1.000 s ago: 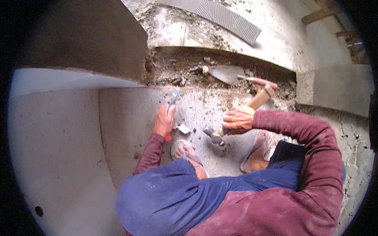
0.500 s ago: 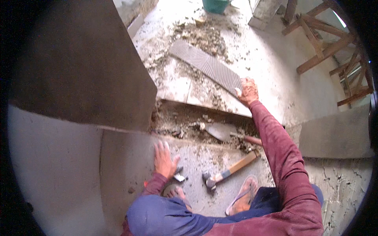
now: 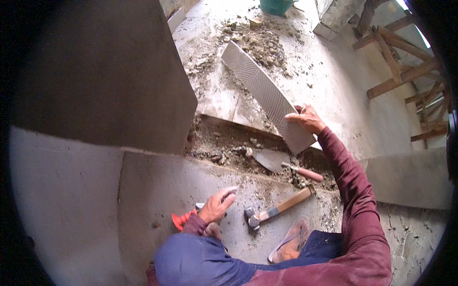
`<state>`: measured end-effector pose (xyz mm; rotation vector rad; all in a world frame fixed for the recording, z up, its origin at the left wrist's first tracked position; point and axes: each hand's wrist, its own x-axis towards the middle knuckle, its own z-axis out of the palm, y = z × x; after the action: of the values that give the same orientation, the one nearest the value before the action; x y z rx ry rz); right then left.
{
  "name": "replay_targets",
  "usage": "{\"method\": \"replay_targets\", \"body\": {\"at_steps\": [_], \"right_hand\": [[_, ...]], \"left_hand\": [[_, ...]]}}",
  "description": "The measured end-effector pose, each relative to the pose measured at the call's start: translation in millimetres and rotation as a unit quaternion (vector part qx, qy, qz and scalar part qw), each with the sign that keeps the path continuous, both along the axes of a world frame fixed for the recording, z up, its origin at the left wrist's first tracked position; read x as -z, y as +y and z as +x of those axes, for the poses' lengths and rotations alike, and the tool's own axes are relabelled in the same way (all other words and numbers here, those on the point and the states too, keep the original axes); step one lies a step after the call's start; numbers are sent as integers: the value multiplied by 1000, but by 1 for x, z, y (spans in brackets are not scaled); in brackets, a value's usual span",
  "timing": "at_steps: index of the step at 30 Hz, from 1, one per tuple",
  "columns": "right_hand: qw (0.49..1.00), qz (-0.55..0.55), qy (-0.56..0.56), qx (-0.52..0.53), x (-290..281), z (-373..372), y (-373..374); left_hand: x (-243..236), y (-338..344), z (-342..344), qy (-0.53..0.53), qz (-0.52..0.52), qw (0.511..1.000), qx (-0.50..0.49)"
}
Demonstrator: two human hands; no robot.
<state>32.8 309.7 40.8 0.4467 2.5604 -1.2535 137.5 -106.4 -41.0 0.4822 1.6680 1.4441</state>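
A long grey tile strip with a ridged face is gripped at its near right end by my right hand, thumb on the ridged side. It slants over the broken gap in the floor, tilted up on edge. My left hand hovers low over the near step with fingers stretched out, holding nothing I can see. Beside its wrist sits a red flared plastic piece, partly hidden by my sleeve. A hammer with a wooden handle rests to its right. Within the gap lies a pointed trowel with a reddish handle.
Rubble is heaped on the far floor, with a green bucket behind it. A dark panel rises at the left. Wooden trestles stand at the far right. My sandalled foot is near the hammer.
My right hand has picked up the near end of the tile strip and drawn it toward me, steepening its slant. My left hand has shifted right and nearer, uncovering the red piece.
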Motion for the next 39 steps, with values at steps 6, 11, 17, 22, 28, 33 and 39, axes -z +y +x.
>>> {"method": "replay_targets", "body": {"at_steps": [6, 11, 17, 22, 28, 33, 39], "right_hand": [[975, -113, 148, 118, 57, 84, -143], [957, -4, 195, 214, 84, 78, -233], [937, -38, 217, 271, 81, 18, -300], [926, -73, 218, 300, 94, -28, -312], [951, -183, 131, 210, 99, -40, -304], [885, -441, 80, 129, 106, -39, -298], [877, -472, 63, 69, 118, -53, -293]], "left_hand": [[-19, 4, 20, -349, 180, 905, -162], [-2, 1, 29, -251, 198, 913, -254], [38, -17, 9, 337, -89, 902, -253], [52, -20, -44, 356, -111, 864, -337], [60, -34, -65, 412, -136, 840, -327], [65, -39, -79, 437, -85, 818, -364], [57, -33, -88, 265, -93, 827, -486]]}}
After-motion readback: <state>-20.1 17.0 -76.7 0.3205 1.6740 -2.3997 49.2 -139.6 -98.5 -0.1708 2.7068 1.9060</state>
